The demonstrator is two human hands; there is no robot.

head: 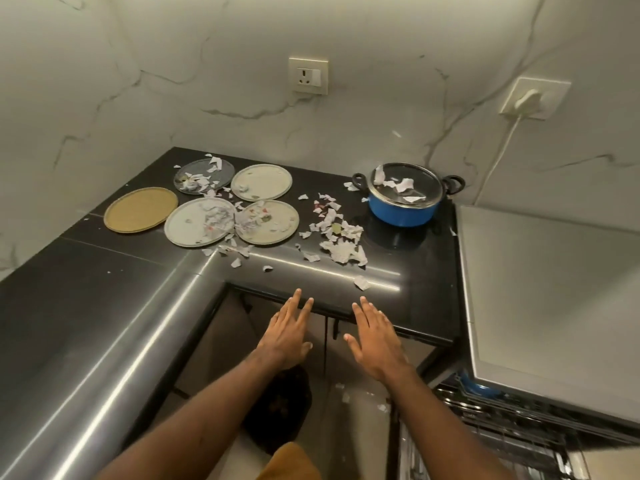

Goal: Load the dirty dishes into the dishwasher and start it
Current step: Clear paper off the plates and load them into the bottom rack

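On the black surface [420,271] below marble walls, five dirty plates [188,221] lie near the far left corner and a blue pot [403,211] at the far right edge, the dishwasher [540,299] just beside that edge, while the left hand [289,327] and right hand [375,337] hover flat and empty at the near edge.

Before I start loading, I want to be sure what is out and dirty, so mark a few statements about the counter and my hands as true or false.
1. Five plates lie on the black counter. True.
2. The blue pot stands uncovered. False: a glass lid sits on it, with paper scraps on top.
3. The left hand and the right hand hold nothing, fingers straight. True.
4. The yellow plate is heaped with scraps. False: it is bare; the scraps lie on the neighbouring plates and the counter.
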